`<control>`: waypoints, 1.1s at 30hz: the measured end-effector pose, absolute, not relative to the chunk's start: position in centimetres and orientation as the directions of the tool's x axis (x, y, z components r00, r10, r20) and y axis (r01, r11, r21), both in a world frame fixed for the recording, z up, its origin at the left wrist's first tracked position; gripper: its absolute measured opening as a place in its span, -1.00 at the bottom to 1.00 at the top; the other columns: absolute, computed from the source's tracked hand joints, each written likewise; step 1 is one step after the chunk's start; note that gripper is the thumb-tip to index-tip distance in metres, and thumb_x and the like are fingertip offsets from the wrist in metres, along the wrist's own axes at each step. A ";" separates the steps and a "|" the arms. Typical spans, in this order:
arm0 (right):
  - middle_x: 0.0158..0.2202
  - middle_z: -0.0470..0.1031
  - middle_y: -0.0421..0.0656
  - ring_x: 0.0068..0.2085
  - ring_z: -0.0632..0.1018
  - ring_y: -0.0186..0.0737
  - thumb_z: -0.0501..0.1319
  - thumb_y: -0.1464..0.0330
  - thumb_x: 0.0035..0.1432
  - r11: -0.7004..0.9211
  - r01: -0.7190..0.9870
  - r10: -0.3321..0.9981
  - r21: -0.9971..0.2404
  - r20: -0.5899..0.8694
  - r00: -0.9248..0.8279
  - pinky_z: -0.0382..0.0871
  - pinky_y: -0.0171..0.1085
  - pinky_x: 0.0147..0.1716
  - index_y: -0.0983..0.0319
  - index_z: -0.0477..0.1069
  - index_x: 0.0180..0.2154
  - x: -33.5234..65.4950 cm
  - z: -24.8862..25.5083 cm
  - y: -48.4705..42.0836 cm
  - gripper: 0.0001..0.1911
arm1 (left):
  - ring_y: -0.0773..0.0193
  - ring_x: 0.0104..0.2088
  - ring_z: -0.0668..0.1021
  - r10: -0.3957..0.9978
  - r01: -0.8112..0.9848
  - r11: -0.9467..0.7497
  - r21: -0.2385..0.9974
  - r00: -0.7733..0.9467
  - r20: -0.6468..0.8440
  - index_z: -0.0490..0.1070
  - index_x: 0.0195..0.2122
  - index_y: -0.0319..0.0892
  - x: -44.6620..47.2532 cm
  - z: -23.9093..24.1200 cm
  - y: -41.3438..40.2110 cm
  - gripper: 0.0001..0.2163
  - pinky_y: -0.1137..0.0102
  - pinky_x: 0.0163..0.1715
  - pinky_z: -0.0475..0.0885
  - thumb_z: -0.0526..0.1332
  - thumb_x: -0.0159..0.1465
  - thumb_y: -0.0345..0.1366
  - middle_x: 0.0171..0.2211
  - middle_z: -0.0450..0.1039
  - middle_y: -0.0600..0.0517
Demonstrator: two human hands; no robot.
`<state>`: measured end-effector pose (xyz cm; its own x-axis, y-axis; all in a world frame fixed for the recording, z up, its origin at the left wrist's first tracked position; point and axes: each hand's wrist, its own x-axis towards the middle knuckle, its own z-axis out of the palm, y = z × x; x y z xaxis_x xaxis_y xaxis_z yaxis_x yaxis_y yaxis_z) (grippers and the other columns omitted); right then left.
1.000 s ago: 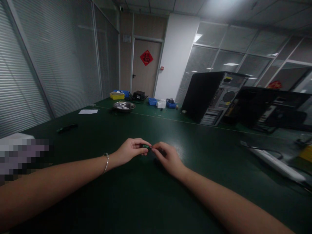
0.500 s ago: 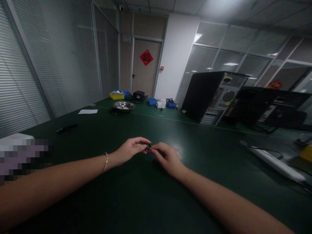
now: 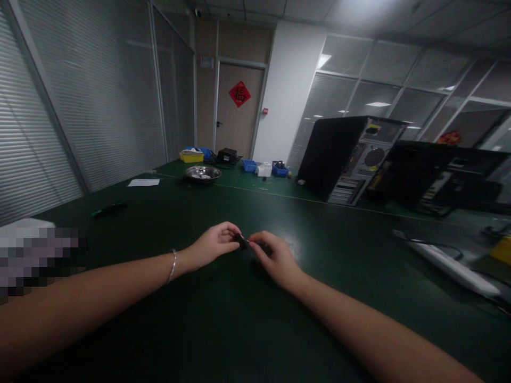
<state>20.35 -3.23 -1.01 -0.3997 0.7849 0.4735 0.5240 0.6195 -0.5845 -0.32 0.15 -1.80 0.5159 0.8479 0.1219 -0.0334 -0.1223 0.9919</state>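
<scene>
My left hand [image 3: 213, 244] and my right hand [image 3: 271, 255] meet over the middle of a dark green table [image 3: 223, 330]. Between their fingertips is a small dark part [image 3: 241, 241]. My left hand pinches it with thumb and curled fingers. My right hand's fingers are closed and pinch its right end; what else they hold is hidden. A silver bracelet [image 3: 173, 265] sits on my left wrist.
A steel bowl [image 3: 203, 173], a sheet of paper [image 3: 143, 182] and yellow and blue bins [image 3: 191, 156] lie at the far end. Open computer cases [image 3: 351, 157] stand at the right, with a white power strip [image 3: 451, 266] nearer. A dark flat object [image 3: 108, 209] lies left.
The hands have stayed together in place. The small part has turned in the fingers: its green face showed a second ago and it now looks dark.
</scene>
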 end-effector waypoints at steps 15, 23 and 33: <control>-0.28 0.48 -0.15 -0.27 0.48 -0.26 0.10 0.38 0.25 0.585 0.604 0.808 -0.541 0.451 -0.379 0.34 -0.31 -0.29 0.19 0.44 -0.22 20.4 -0.7 -3.4 -0.84 | 0.15 -0.14 0.57 0.855 -0.081 -0.065 0.995 0.509 0.097 0.42 -0.08 -0.27 -0.4 -1.5 0.0 -0.75 0.18 -0.03 0.43 0.24 0.23 -0.30 -0.16 0.52 -0.10; -0.30 0.48 -0.16 -0.28 0.48 -0.26 0.11 0.37 0.24 0.578 0.624 0.811 -0.526 0.456 -0.367 0.34 -0.31 -0.29 0.20 0.45 -0.25 20.5 -1.1 -3.0 -0.86 | 0.18 -0.13 0.56 0.866 0.011 -0.213 0.977 0.466 0.183 0.46 -0.11 -0.25 -0.5 -1.4 0.1 -0.78 0.23 -0.04 0.43 0.23 0.22 -0.34 -0.13 0.49 -0.08; -0.31 0.49 -0.17 -0.29 0.49 -0.27 0.12 0.35 0.24 0.600 0.598 0.796 -0.531 0.467 -0.384 0.33 -0.32 -0.31 0.18 0.46 -0.24 20.3 -1.1 -3.0 -0.85 | 0.20 -0.15 0.56 0.836 0.058 -0.327 0.943 0.483 0.260 0.50 -0.14 -0.23 -0.5 -1.5 0.0 -0.77 0.28 -0.06 0.45 0.28 0.15 -0.39 -0.15 0.51 -0.05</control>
